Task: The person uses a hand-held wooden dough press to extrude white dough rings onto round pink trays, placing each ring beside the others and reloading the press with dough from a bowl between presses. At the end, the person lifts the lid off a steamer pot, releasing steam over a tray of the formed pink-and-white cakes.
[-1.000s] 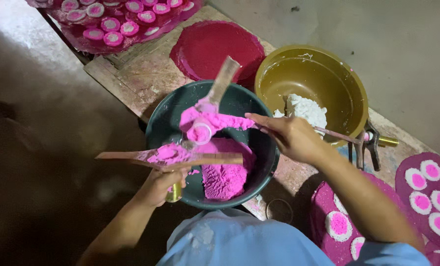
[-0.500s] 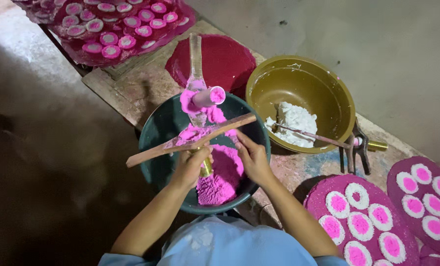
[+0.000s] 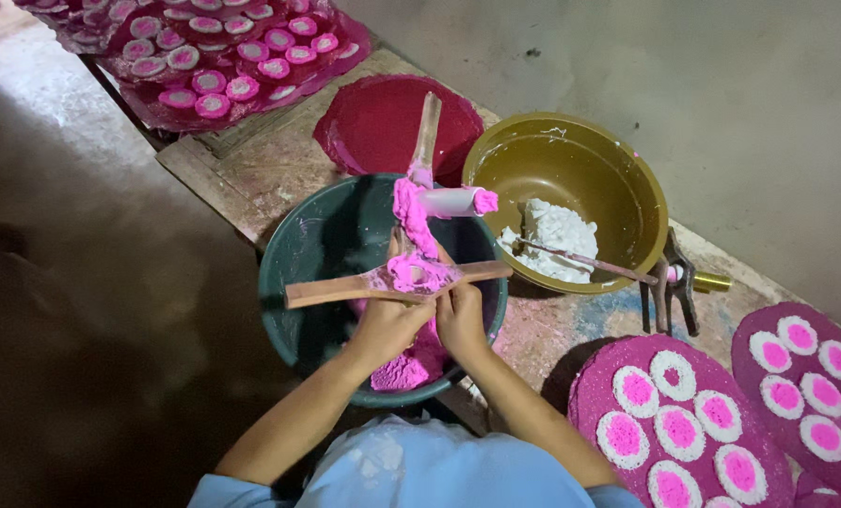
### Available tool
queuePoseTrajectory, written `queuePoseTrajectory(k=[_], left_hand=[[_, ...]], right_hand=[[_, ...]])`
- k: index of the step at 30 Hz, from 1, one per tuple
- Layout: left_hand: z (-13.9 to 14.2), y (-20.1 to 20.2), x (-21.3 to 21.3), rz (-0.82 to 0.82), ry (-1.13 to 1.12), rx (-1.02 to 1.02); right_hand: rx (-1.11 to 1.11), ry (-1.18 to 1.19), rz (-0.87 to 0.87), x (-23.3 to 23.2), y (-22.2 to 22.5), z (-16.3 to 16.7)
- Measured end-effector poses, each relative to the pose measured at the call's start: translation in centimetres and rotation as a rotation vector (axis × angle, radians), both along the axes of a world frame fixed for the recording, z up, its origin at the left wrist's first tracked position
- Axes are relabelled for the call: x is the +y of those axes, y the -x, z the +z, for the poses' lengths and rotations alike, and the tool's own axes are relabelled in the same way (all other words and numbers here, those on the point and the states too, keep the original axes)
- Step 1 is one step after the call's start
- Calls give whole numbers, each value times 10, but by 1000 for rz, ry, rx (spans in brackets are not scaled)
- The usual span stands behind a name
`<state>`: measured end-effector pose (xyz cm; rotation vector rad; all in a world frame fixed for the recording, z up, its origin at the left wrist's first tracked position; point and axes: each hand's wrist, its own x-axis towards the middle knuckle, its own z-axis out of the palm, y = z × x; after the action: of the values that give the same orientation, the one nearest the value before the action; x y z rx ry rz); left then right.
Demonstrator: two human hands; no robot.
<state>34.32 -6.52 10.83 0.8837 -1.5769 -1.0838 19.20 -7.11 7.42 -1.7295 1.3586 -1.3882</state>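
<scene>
Left hand (image 3: pixel 383 325) and right hand (image 3: pixel 460 315) side by side over green basin (image 3: pixel 298 254), fingers pinched narrow on pink dough (image 3: pixel 411 273) packed at centre of wooden mould (image 3: pixel 392 282). Mould laid across basin rim, just beyond fingertips, one arm pointing far toward red lid (image 3: pixel 373 122). More pink dough under wrists. Brass bowl (image 3: pixel 618 179) with white dough (image 3: pixel 557 230) to right. Trays of pink-and-white cakes (image 3: pixel 670 423) near right and far left.
</scene>
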Motion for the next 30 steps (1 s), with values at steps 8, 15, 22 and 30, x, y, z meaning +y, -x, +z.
queuePoseTrajectory(k=[8, 15, 22, 30], left_hand=[[13, -34, -11, 36, -116, -14], [18, -100, -33, 355, 416, -435], [10, -79, -15, 209, 242, -925], [-29, -80, -23, 172, 257, -843]], right_hand=[[170, -78, 155, -11, 18, -3], [53, -707, 542, 10, 83, 32], [943, -125, 485, -9, 36, 105], [1364, 423, 373, 51, -6, 126]])
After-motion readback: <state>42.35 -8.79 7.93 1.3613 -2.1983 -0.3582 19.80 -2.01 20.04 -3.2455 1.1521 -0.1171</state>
